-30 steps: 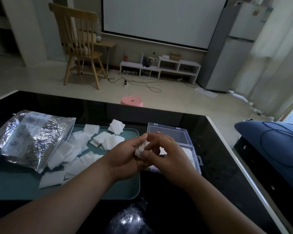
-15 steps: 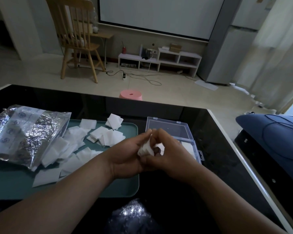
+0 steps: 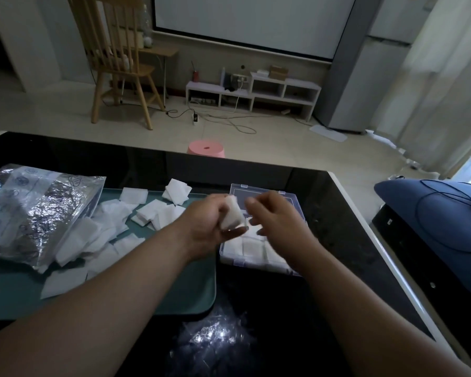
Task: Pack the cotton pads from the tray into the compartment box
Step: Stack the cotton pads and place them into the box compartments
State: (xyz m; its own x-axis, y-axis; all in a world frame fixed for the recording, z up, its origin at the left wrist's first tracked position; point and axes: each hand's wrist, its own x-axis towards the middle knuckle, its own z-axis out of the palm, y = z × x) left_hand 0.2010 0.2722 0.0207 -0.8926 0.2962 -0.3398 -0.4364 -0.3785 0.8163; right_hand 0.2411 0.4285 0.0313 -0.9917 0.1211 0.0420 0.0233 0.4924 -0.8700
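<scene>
**Left hand** [image 3: 204,224]: above the seam between tray and box. Grip closed round a small stack of white square cotton pads [image 3: 232,216], pinched between thumb and fingers; the stack is tilted.

**Right hand** [image 3: 276,221]: just beside the stack, above the box. Grip loose, fingers half-bent, holding nothing; outline motion-blurred.

**Clear plastic compartment box** [image 3: 225,258]: on the surface, just right of the tray. Hinged lid [image 3: 261,193] open and laid back on the far side. The near compartments hold white pads; the far ones are hidden behind the hands.

**Teal plastic tray** [image 3: 180,295]: left of the box. Loose cotton pads [image 3: 152,213] are scattered and overlapping across its middle and far part.

**Crinkled silver foil bag** [image 3: 36,210]: lying on the tray's left part, its mouth over several pads.

**Glossy black surface** [image 3: 337,227]: carries tray and box. Crumpled clear plastic wrap [image 3: 218,341] lies near its front, between the forearms.

**Floor beyond**: pink round stool [image 3: 206,148] close behind the surface; wooden spindle-back chair [image 3: 120,61] farther left.
</scene>
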